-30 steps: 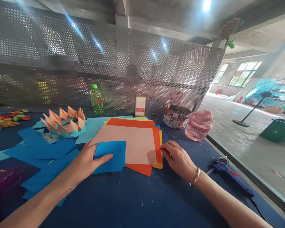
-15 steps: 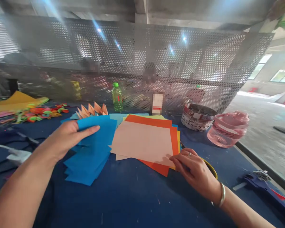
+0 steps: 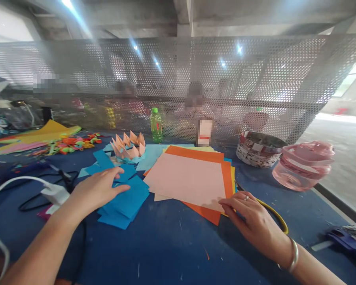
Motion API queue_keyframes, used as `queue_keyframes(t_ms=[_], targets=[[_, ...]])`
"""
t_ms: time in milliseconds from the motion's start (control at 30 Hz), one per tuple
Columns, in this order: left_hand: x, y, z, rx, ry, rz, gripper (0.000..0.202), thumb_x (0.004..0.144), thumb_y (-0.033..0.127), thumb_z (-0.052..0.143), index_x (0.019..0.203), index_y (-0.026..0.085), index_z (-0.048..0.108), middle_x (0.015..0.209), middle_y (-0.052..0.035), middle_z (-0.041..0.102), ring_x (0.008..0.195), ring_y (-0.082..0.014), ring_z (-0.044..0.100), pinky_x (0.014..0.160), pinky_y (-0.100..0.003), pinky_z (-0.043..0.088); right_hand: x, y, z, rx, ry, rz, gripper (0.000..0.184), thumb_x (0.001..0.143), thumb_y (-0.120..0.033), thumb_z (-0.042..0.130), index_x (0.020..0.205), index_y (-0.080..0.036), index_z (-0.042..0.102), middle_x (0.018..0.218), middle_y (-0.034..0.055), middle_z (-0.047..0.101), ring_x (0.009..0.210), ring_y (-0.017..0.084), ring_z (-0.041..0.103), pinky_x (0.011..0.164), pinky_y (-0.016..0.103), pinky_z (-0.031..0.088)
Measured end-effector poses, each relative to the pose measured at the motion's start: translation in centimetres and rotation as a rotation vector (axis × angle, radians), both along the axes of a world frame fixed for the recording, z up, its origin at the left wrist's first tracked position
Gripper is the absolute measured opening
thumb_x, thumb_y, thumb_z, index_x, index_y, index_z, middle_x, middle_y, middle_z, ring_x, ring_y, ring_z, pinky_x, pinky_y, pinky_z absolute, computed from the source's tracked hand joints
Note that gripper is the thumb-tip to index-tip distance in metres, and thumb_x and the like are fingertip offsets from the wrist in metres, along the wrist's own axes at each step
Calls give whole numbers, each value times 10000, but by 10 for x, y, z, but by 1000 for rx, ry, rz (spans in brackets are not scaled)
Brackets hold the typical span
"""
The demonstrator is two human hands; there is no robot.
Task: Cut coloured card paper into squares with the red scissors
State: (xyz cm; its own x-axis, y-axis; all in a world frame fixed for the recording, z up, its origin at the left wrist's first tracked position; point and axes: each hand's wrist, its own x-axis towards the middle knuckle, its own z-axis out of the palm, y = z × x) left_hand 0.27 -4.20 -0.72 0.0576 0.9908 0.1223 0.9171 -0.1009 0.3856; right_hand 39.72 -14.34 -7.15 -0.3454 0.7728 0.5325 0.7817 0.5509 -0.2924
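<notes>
My left hand [image 3: 102, 186] hovers over a loose pile of blue paper pieces [image 3: 127, 202], thumb and fingers apart, holding nothing. Just beyond that pile sits a ring of folded peach paper points [image 3: 129, 146] on a light blue base. My right hand [image 3: 252, 219], wearing a ring and a bangle, has its fingertips pinched at the near right corner of a pale pink paper sheet [image 3: 186, 178]. That sheet lies on top of orange sheets [image 3: 207, 213], with yellow and blue edges showing at the right. A yellow loop handle [image 3: 277, 215] lies partly hidden behind my right hand.
At the back stand a green-capped bottle [image 3: 156, 124], a round woven-looking basket [image 3: 258, 148] and a pink bottle [image 3: 304, 166]. A blue glue gun [image 3: 347, 241] lies right. White plug [image 3: 55, 194], cables and colourful paper scraps [image 3: 71, 144] are left. A perforated screen [image 3: 172, 83] runs behind.
My left hand has let go of the blue paper, which now lies on the pile, and its fingers have opened. My right hand stays at the pink sheet's corner. The view has turned slightly left.
</notes>
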Motion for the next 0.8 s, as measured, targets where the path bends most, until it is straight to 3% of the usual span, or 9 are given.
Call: queue_keyframes(t_ms=[100,167,300,433,567,800], targets=[[17,1,-7,69,314,-160,589,866,519,476,1276,110,577,1386,-213,570,1306,-417,472,1051,-532,371,0,-1,0,-10,-16,-6,187,980,-231,473,1050,-222,647,898,76,716,839,220,664,788,393,507],[28,0,-18,13,355,-256,619,883,504,477,1362,117,525,1485,-160,479,1394,-353,379,1132,-504,284,-1,-1,1,-34,-52,8,220,989,-247,456,1112,-207,634,1016,95,716,942,230,662,834,402,517],[39,-7,-36,-131,397,-337,640,900,473,492,1457,163,425,1528,-85,388,1424,-311,334,1162,-531,227,-4,-3,2,-166,-219,35,407,1012,-370,417,1378,-212,503,1358,95,599,1264,273,535,1011,483,467],[37,-22,-34,-190,454,-328,642,923,461,478,1468,135,383,1546,-113,315,1438,-311,293,1171,-562,172,-6,-4,1,-343,-345,56,559,995,-519,378,1485,-252,372,1511,43,418,1404,292,365,1102,546,382],[33,-36,-26,-227,554,-319,577,939,413,468,1448,145,420,1533,-117,336,1440,-301,284,1177,-549,165,-5,-3,2,-358,-374,8,534,996,-546,343,1453,-283,428,1505,16,420,1411,295,347,1111,582,355],[19,-41,-24,-158,482,-339,512,891,464,529,1324,202,603,1414,-117,532,1345,-368,444,1146,-605,223,-4,-2,-3,-279,-424,-61,434,1003,-485,383,1363,-299,539,1437,10,515,1341,309,458,1062,600,406]])
